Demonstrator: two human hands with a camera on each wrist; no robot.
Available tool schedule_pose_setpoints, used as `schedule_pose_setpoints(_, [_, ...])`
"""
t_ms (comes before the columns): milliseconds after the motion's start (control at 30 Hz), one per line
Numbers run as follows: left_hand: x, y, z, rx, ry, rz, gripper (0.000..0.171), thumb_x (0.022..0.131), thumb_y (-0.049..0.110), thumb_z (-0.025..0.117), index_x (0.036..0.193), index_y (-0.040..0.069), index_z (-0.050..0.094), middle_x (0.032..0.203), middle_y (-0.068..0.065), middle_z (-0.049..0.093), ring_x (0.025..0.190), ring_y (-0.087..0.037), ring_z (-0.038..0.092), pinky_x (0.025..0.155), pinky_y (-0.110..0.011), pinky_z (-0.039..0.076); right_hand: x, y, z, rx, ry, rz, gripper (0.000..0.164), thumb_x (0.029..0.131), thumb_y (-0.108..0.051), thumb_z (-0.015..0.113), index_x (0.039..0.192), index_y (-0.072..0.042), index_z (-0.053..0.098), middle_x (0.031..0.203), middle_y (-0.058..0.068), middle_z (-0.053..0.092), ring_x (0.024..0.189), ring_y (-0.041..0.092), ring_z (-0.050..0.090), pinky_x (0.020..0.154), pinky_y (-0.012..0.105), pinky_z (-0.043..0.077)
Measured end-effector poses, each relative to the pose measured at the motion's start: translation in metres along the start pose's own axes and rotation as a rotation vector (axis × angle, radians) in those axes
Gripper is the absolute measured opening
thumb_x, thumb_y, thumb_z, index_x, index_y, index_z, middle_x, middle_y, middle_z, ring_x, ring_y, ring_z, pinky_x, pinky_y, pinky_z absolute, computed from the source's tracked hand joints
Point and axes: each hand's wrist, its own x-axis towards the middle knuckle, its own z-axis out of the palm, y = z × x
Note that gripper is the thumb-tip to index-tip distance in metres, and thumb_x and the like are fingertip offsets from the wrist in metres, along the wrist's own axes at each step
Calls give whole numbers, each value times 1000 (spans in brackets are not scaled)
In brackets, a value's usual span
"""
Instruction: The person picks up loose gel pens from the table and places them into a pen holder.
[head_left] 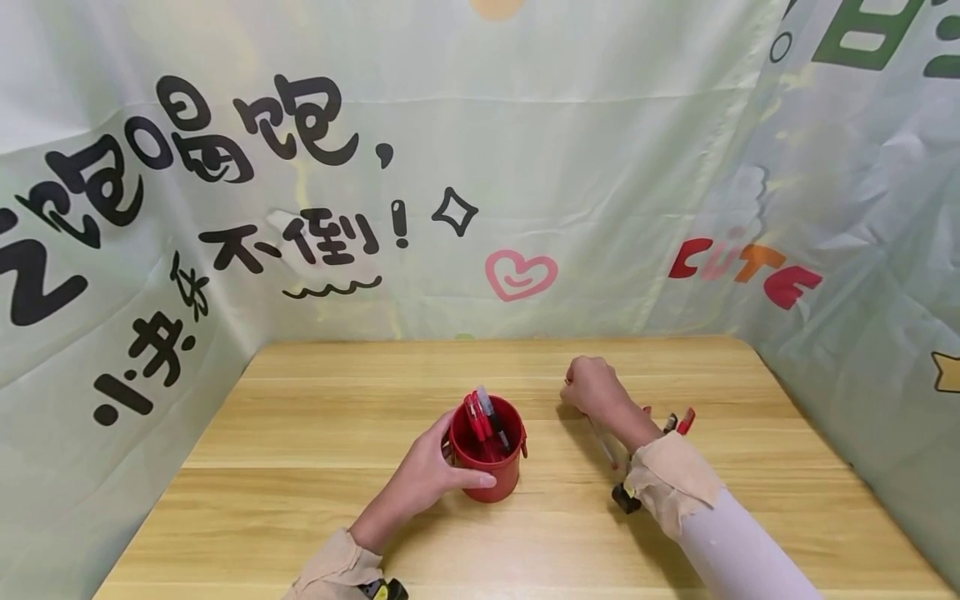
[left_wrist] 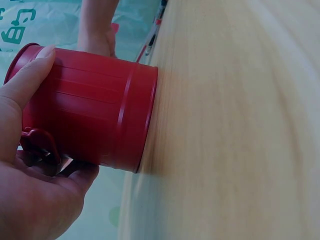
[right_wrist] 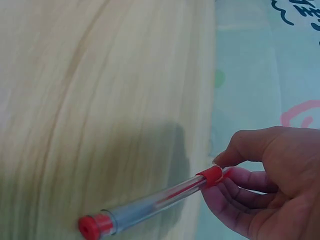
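A small red metal bucket (head_left: 486, 479) stands upright on the table, with several red pens (head_left: 477, 417) and a dark pen (head_left: 491, 417) leaning inside. My left hand (head_left: 427, 471) grips the bucket from its left side, thumb along the front. In the left wrist view the thumb lies over the bucket's wall (left_wrist: 90, 105) near the rim, and other fingers are below by the handle lug. To the right of the bucket, my right hand (head_left: 596, 387) pinches a clear-barrelled red pen (right_wrist: 160, 199) by one end; its other end points back toward me.
More pens lie on the wooden table (head_left: 337, 400) beyond my right wrist, among them a red-capped pen (head_left: 686, 421) and a black-capped one (head_left: 670, 422), partly hidden by the arm. Printed fabric curtains (head_left: 450, 150) enclose the table's back and sides.
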Motion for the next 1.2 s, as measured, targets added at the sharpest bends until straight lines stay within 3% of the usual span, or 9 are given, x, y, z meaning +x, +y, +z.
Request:
schedule_pose_setpoints(100, [0, 0, 0, -1, 0, 1, 99, 72, 27, 97, 155, 27, 44, 151, 1, 57, 139, -25, 56, 117, -48, 48, 0, -4, -2, 20, 13, 13, 35, 81, 2, 55, 57, -19, 39, 49, -7, 29, 44, 9, 27, 48, 24, 26])
schedule_pose_setpoints(233, [-1, 0, 0, -5, 1, 6, 99, 71, 26, 97, 155, 27, 44, 151, 1, 57, 139, -25, 56, 117, -47, 48, -2, -9, -6, 35, 49, 8, 17, 83, -1, 58, 70, -12, 56, 55, -1, 49, 46, 11, 44, 53, 26, 37])
schedule_pose_setpoints(333, [-1, 0, 0, -4, 2, 7, 99, 71, 25, 97, 155, 26, 44, 151, 1, 57, 139, -25, 57, 117, -47, 49, -3, -13, -9, 41, 78, -12, 4, 85, -5, 64, 84, -6, 67, 71, 6, 67, 58, 13, 58, 62, 29, 49])
schedule_pose_setpoints(400, [-1, 0, -1, -2, 4, 5, 99, 71, 26, 97, 155, 26, 44, 151, 1, 57, 139, -26, 56, 116, -47, 49, -5, -16, -10, 45, 87, -29, 6, 87, -6, 67, 90, -4, 71, 82, 10, 72, 66, 15, 62, 67, 31, 53])
schedule_pose_setpoints(567, [-1, 0, 0, 11, 11, -4, 99, 71, 29, 97, 155, 25, 45, 151, 1, 56, 139, -26, 56, 115, -48, 50, -8, -25, -12, 72, 102, -52, 15, 88, -7, 69, 100, -1, 74, 94, 14, 76, 71, 15, 66, 69, 33, 59])
schedule_pose_setpoints(800, [-1, 0, 0, 23, 3, -7, 100, 71, 31, 97, 155, 23, 44, 151, 1, 56, 139, -25, 56, 116, -47, 50, -13, -33, -13, 76, 162, -101, 14, 88, -6, 69, 100, -1, 73, 88, 12, 75, 66, 15, 64, 65, 32, 57])
schedule_pose_setpoints(1200, [0, 0, 0, 25, -8, -5, 100, 72, 34, 97, 156, 25, 43, 152, 3, 56, 139, -24, 56, 115, -45, 50, -24, -49, -25, 163, 264, -158, 14, 90, -9, 73, 102, -3, 74, 93, 12, 77, 81, 22, 73, 70, 36, 63])
